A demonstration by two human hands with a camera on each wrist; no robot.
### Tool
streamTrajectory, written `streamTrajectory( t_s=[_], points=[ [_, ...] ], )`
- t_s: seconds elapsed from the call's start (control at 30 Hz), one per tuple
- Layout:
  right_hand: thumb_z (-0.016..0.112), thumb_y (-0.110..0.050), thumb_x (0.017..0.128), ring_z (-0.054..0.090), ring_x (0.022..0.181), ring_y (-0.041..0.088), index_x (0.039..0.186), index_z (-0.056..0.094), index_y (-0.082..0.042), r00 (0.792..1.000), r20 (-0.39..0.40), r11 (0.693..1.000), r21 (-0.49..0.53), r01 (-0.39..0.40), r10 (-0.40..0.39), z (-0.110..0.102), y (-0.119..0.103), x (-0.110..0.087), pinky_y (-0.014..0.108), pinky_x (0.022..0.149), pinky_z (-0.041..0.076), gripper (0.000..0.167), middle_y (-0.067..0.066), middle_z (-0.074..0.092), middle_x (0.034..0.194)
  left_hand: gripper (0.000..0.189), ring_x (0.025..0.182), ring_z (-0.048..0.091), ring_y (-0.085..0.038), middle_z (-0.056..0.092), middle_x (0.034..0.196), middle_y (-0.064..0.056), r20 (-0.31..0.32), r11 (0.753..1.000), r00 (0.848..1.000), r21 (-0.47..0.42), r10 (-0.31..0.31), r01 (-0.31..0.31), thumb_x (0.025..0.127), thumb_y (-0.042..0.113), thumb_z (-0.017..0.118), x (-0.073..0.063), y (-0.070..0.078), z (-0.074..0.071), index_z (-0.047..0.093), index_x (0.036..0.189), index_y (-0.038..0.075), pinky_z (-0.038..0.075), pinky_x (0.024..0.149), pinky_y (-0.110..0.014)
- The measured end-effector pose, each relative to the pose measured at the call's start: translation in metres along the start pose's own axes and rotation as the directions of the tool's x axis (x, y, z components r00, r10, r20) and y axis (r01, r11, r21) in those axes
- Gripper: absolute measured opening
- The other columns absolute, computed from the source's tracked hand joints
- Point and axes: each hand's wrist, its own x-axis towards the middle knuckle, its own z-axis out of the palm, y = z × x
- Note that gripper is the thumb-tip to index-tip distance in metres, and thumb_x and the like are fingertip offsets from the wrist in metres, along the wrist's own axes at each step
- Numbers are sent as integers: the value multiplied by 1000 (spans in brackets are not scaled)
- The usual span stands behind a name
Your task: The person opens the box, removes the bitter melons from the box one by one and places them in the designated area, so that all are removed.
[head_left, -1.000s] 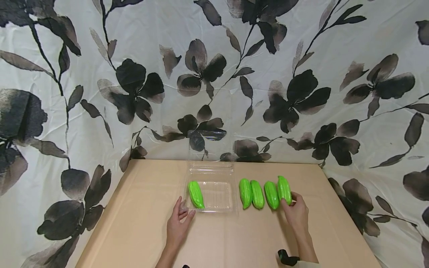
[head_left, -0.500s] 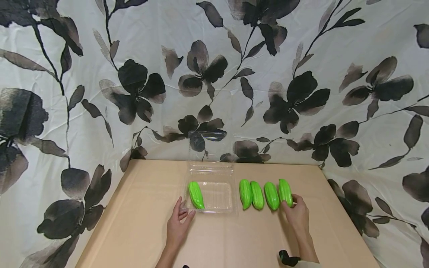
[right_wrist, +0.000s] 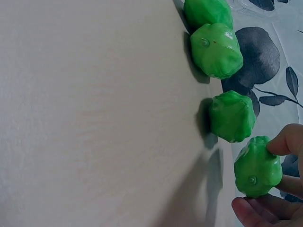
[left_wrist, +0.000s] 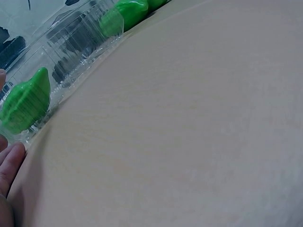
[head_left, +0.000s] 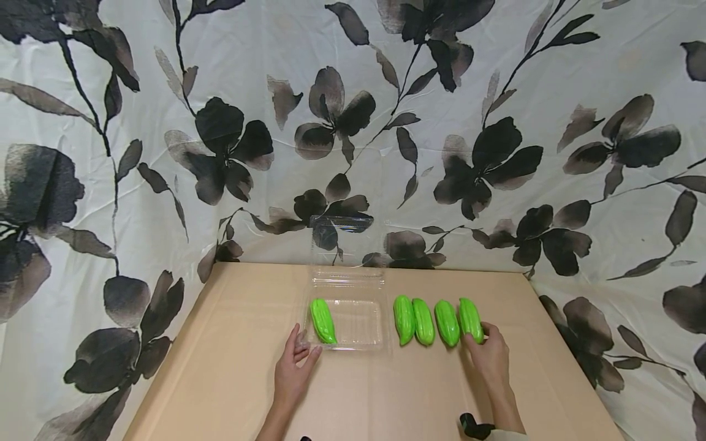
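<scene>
In the head view my left hand (head_left: 295,373) grips the near left corner of a clear plastic clamshell container (head_left: 355,348), its lid raised at the back. One glossy green bitter melon (head_left: 322,320) lies inside along the left wall. My right hand (head_left: 491,355) holds another bitter melon (head_left: 470,317) by its near end, thumb on one side and fingers on the other, at the right end of a row. The right wrist view shows this held bitter melon (right_wrist: 257,170) end-on between thumb and fingers; whether it touches the table is unclear.
Three more bitter melons stand in the row right of the container: a left one (head_left: 404,320), a middle one (head_left: 423,321) and a right one (head_left: 447,322). Beneath is a tan tabletop (head_left: 364,398). A floral cloth (head_left: 408,177) hangs behind the table's far edge.
The bitter melon in my right hand has come slightly nearer and a little right, its far end dropping in view. My left hand and the container have stayed in place.
</scene>
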Motion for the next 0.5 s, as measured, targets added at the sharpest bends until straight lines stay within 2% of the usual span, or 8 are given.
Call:
streamTrajectory(
  t_s=[0.5],
  points=[
    [64, -19, 92, 60, 106, 40, 137, 47, 11, 1000, 16, 1000, -28, 4, -3, 3, 7, 0, 39, 77, 52, 56, 31, 59, 123, 77, 104, 72, -28, 61, 140, -14, 8, 1000, 1000, -5, -9, 9, 90, 35, 75, 0, 0, -1, 38, 154, 17, 60, 91, -40]
  ],
)
